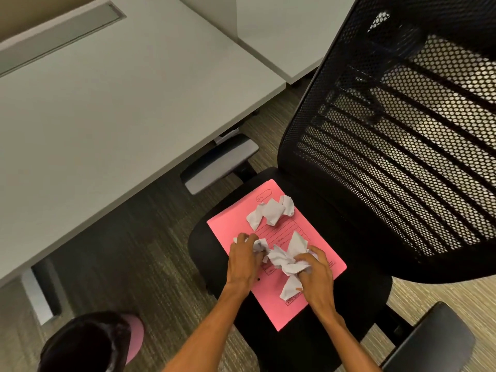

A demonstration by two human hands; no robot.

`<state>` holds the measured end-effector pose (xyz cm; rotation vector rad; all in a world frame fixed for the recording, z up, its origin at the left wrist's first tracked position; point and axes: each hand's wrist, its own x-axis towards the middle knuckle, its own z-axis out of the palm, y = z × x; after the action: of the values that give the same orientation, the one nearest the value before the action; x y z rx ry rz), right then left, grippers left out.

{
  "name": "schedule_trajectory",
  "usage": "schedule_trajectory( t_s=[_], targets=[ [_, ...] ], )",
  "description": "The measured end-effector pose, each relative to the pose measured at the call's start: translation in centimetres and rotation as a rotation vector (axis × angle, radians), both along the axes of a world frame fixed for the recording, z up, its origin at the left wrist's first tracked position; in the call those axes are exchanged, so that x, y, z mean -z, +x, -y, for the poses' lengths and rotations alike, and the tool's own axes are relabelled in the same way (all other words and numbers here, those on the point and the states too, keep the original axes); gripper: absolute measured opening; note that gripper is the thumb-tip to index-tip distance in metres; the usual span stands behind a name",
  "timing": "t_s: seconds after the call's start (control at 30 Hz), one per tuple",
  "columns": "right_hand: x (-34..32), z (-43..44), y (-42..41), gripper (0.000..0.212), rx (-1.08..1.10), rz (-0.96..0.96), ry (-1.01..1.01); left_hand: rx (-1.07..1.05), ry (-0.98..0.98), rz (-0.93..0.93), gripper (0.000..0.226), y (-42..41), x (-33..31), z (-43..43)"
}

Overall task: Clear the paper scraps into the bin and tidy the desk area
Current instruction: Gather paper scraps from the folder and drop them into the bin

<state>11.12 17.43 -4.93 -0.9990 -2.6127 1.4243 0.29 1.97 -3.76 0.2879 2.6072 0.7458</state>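
Now both hands are down on the pink folder [273, 296] that lies across the black chair seat [204, 253], gathering crumpled paper scraps. Left hand [243, 260], near the folder's left edge, has its grip closed on a small white scrap [259, 245]. Right hand [315, 275] has its grip bunched around a bigger wad of scraps [287, 260] at the folder's middle. Another clump of scraps [269, 212] sits untouched toward the folder's far corner, loose on top. So this looks like the collecting step, only partly done. Next, I'd say, both handfuls need carrying left and down to the bin [88, 345] on the floor, its dark liner open; what lies inside I cannot make out. The grey surface [107, 103] beside the chair shows nothing on it.
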Motion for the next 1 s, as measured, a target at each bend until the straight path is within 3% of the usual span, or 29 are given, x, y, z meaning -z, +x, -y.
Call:
schedule_trajectory(
  t_s=[0.17, 0.5, 1.0],
  targets=[
    [-0.1, -0.2, 0.7, 0.025, 0.079, 0.050, -0.062, -0.182, 0.169, 0.034, 0.026, 0.9, -0.5, 0.5],
    [-1.0, 0.2, 1.6, 0.034, 0.120, -0.003, -0.136, -0.648, 0.573, 0.274, 0.023, 3.1, -0.7, 0.4],
    [-2.6, 3.2, 2.2, 0.037, 0.073, -0.054, -0.140, -0.844, 0.858, 0.474, 0.024, 5.0, -1.5, 2.8]
  ],
)
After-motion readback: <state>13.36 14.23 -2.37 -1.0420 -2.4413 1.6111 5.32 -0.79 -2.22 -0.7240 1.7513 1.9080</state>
